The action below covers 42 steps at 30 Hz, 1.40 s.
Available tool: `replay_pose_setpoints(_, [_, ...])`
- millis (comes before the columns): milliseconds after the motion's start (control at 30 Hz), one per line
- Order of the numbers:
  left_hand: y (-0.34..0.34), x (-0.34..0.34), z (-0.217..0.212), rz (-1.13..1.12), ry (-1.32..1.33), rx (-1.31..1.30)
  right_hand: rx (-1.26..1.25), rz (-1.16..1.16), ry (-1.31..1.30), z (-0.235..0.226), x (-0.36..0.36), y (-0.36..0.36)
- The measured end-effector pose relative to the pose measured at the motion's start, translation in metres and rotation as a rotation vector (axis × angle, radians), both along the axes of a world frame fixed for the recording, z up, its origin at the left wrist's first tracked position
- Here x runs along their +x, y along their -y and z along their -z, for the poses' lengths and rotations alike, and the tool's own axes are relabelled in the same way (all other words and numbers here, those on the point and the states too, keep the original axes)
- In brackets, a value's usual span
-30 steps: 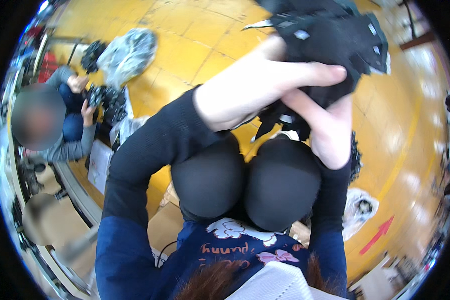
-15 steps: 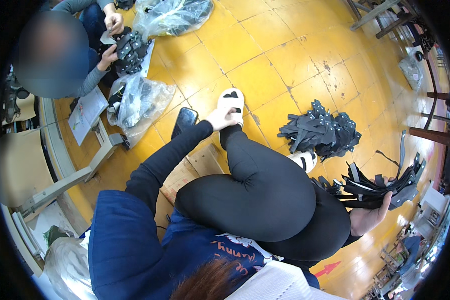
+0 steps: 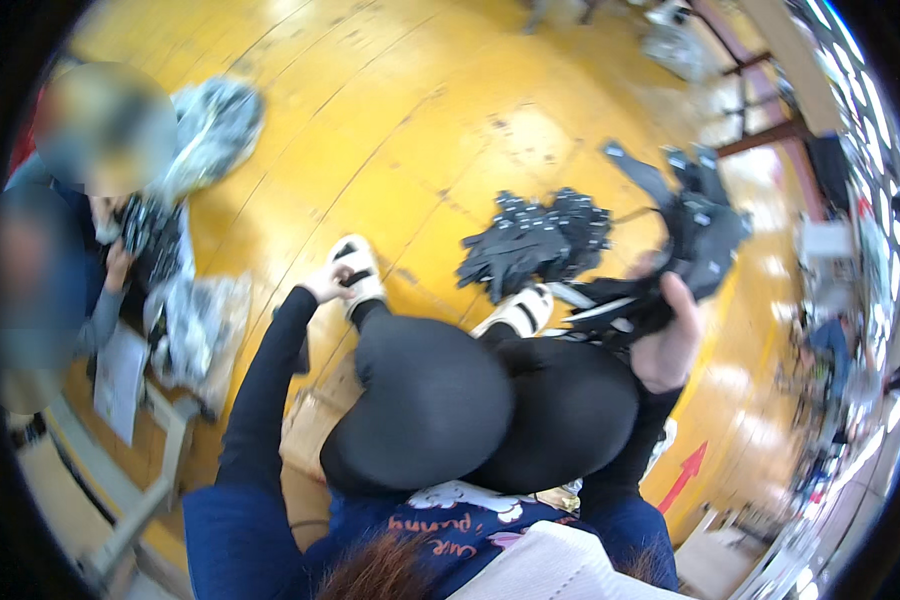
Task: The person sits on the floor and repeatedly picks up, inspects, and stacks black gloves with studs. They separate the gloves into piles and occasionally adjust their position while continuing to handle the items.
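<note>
I sit on the yellow floor with my knees drawn up. My left hand (image 3: 327, 283) rests on my white and black shoe (image 3: 356, 268), fingers curled over its strap. My right hand (image 3: 668, 340) is raised at the right, shut on a bundle of black plastic parts (image 3: 682, 245) that sticks up and out from my fist. A pile of similar black parts (image 3: 537, 243) lies on the floor just beyond my other shoe (image 3: 517, 311).
A person (image 3: 60, 280) sits at the left handling black parts, with clear plastic bags (image 3: 210, 125) of parts beside them. A flat cardboard piece (image 3: 310, 425) lies under my left leg. A red arrow (image 3: 682, 478) marks the floor at the right. Furniture legs stand at the far right.
My right hand has lifted the black bundle up from low at my right side to beside my knee. My left hand stays on the shoe.
</note>
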<state>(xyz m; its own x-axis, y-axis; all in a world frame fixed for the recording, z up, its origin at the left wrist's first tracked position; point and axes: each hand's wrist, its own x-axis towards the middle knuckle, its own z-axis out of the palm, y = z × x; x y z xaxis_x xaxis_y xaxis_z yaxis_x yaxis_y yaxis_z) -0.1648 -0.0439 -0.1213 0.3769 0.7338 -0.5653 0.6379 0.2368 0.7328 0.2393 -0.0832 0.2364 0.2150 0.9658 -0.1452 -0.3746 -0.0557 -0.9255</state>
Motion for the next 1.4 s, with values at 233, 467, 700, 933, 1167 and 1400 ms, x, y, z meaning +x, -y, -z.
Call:
replay_pose_setpoints(233, [-0.056,0.167,-0.307,0.341,0.915,0.007,0.067,-0.267,0.068,-0.046,-0.016,-0.007])
replay_pose_setpoints(467, [-0.043,0.238,-0.391,0.318,1.176,-0.304,0.217,-0.296,0.315,-0.062,-0.012,-0.004])
replay_pose_setpoints(700, [-0.018,0.26,-0.417,-0.153,1.203,-0.462,0.133,0.049,1.19,-0.052,0.004,-0.006])
replay_pose_setpoints(933, [-0.036,0.238,-0.389,0.021,1.15,-0.224,0.451,0.398,1.08,-0.044,-0.01,-0.009])
replay_pose_setpoints(1167, [-0.041,0.229,-0.377,-0.024,1.159,-0.147,0.46,0.246,1.055,-0.032,-0.013,-0.008])
replay_pose_setpoints(1400, [-0.042,0.235,-0.372,-0.08,1.156,-0.041,0.421,0.182,1.004,-0.019,-0.012,-0.015])
